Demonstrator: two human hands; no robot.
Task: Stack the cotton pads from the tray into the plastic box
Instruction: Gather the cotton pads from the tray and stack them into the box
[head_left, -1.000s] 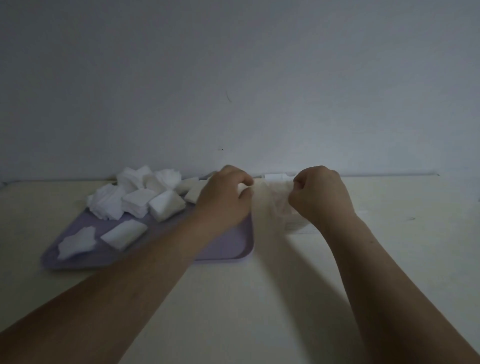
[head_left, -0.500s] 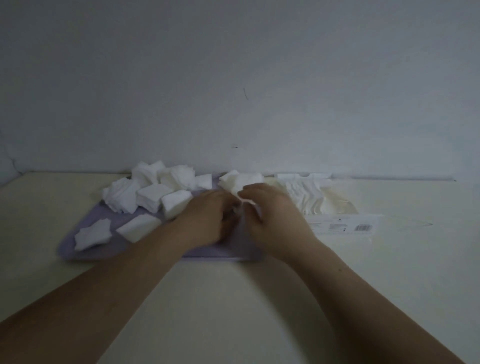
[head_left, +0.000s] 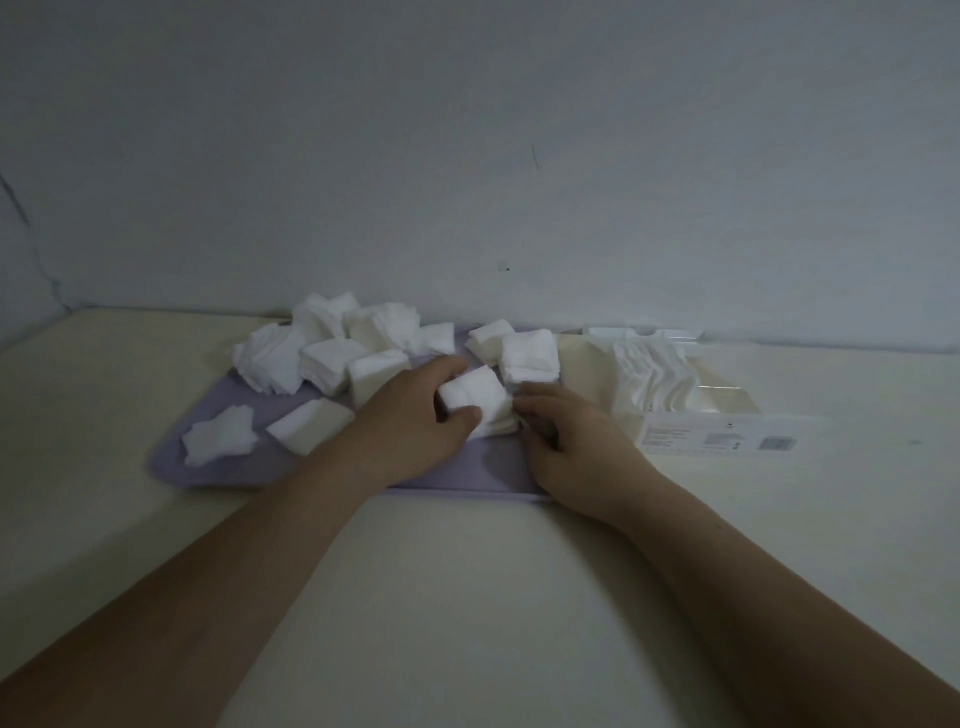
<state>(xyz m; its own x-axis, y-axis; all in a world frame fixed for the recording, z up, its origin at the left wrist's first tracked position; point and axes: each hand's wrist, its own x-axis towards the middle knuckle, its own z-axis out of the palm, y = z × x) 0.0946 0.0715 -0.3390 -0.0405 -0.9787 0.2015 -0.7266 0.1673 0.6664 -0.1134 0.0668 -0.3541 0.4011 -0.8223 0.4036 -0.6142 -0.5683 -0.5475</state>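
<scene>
Back from the box (head_left: 727, 441) at two o'clock, left hand (head_left: 415, 423) grips a new stack (head_left: 475, 395) on the tray (head_left: 249, 475); right hand (head_left: 576, 441) touches it, grip unclear: another load is probably starting.

Views: one, worn on the head, wide-angle.
Position: over the table's (head_left: 467, 597) near edge, close above it.
Facing: forward and down, toward the far edge and the wall (head_left: 467, 156).
Lower corners: both forearms enter here; left hand (head_left: 415, 421) and right hand (head_left: 582, 447) meet mid-frame.
Frame centre: cotton pads (head_left: 475, 395) in the left hand, over the tray (head_left: 169, 462) by the far edge.
Right of centre: plastic box (head_left: 737, 402), at the far edge.
</scene>
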